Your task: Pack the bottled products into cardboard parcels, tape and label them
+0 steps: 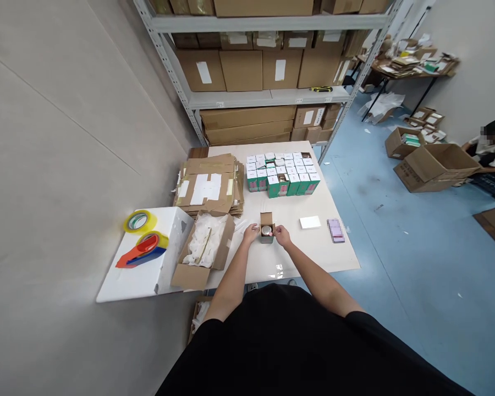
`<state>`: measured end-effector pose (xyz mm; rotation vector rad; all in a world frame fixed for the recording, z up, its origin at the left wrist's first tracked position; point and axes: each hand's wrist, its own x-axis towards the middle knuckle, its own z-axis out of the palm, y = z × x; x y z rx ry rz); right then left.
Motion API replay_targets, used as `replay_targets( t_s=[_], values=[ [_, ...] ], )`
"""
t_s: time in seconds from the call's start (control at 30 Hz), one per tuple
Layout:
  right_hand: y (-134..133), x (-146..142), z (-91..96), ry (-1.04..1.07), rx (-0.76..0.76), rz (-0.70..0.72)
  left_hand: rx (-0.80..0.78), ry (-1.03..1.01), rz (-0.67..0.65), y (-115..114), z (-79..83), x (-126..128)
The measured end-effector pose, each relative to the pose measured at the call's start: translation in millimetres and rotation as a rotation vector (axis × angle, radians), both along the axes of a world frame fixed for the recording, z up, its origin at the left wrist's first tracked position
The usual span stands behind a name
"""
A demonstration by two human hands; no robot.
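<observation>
While the left hand [251,234] and right hand [282,236] hold a small kraft carton [266,220] between them, both curled closed against its sides, a round lidded jar [266,230] sits in its open top, on the pale table [313,256]

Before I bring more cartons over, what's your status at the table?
Left hand, right hand both at small carton. Jar in its open top. Green boxes beyond, white card to the right, neither touching it.
</observation>
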<state>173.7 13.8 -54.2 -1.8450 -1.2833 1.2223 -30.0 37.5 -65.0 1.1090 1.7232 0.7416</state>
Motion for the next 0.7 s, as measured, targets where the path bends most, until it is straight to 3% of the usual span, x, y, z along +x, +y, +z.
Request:
replay_targets(
  t_s=[0.2,0.43,0.57,0.7],
  values=[
    [-4.2,6.6,-5.3,-0.029,0.062,-0.018,-0.010,-0.155,0.018,-10.3,-14.4,21.4],
    [-11.9,-1.7,-8.4,-0.030,0.082,0.080,0.041,-0.268,0.032,-14.3,-28.6,23.5],
    [-14.3,0.1,-8.6,-0.145,0.117,0.223,0.068,-0.239,-0.036,-8.0,-27.0,20.5],
    [-9.8,10.4,-7.4,-0.154,0.036,0.255,0.151,-0.200,-0.094,-4.5,-15.6,16.8]
  ],
)
